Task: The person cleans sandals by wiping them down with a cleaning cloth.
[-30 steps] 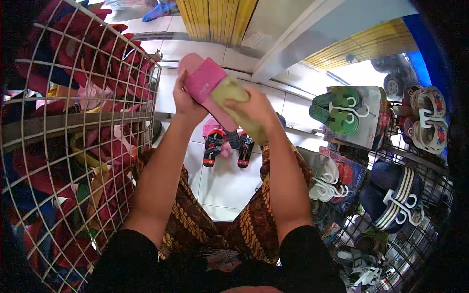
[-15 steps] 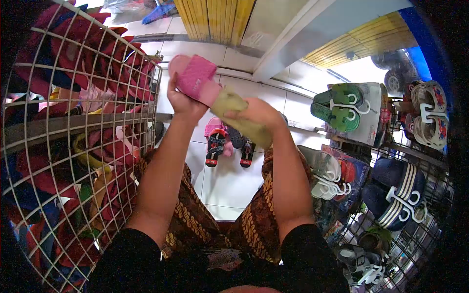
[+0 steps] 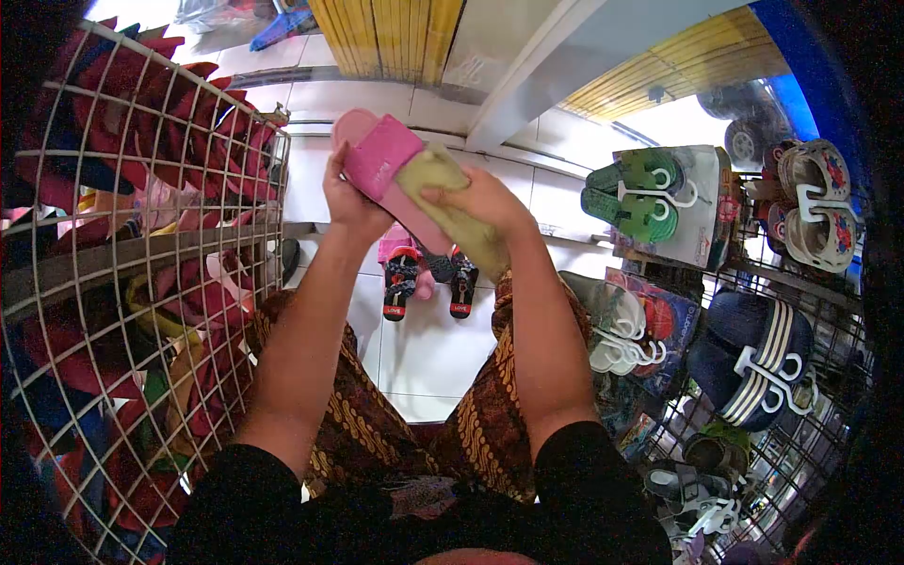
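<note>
My left hand [image 3: 360,202] is closed around the side of a pink slide sandal [image 3: 381,160], which is tilted with its toe end up and to the left. A crumpled yellow-green cloth [image 3: 435,172] is gripped in my right hand [image 3: 485,202]. The cloth lies against the sandal's footbed beside the broad pink strap, and its loose end hangs toward my right thigh. Below, on the white floor, are black sandals [image 3: 396,282] with red heels. Pink footwear [image 3: 394,239] lies behind them, partly hidden by my left hand and the held sandal.
A wire grid [image 3: 217,254] packed with red and multicoloured footwear rises on my left. At right, green sandals [image 3: 650,202], navy striped slides [image 3: 753,348] and other pairs hang on white hangers. A pale frame post [image 3: 546,66] stands ahead.
The cloth has moved up along the sandal to the edge of the strap, baring more of the pink footbed at the lower end. Both hands keep their hold. The view has shifted slightly.
</note>
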A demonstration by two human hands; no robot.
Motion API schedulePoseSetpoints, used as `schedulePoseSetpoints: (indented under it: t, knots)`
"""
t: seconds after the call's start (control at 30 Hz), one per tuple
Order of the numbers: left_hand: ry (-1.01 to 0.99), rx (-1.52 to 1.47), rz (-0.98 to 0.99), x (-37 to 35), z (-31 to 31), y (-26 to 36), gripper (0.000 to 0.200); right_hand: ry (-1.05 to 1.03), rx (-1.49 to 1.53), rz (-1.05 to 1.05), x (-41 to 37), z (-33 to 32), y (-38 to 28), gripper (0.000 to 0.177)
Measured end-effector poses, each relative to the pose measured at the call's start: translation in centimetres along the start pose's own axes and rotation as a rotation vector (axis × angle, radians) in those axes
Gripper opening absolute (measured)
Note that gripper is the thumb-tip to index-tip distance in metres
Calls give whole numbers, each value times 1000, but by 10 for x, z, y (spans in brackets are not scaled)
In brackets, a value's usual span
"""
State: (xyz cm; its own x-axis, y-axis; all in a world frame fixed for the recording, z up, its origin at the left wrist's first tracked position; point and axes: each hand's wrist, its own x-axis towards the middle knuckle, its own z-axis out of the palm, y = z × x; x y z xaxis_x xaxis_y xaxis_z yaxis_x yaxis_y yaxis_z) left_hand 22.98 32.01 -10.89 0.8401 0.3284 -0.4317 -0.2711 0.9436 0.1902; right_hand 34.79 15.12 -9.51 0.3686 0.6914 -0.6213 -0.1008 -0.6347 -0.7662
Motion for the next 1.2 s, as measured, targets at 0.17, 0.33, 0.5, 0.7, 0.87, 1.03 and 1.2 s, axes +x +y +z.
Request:
schedulePoseSetpoints:
  t: [0.17,0.33,0.5,0.7,0.87,1.03,1.2]
  knots:
    - [18,22,37,-2,4,6,65,-219,-271,91,5,1,4,62]
    - [48,50,83,-5,6,16,67,-210,-319,245,8,-15,17,70]
    - [-105,9,-56,-4,4,25,69,377,-407,323,5,-57,33,72]
    - [-94,97,-230,-6,2,21,70,599,-115,55,40,-56,71,54]
    - [-134,232,-342,-3,-13,11,67,174,1203,-197,-41,-40,-23,34]
    - [-245,391,-326,-18,-14,-3,61,-84,1382,-541,-119,-26,-59,47]
    - [-149,267,-293,-34,-25,-8,59,-181,1449,-541,-188,25,-50,54]
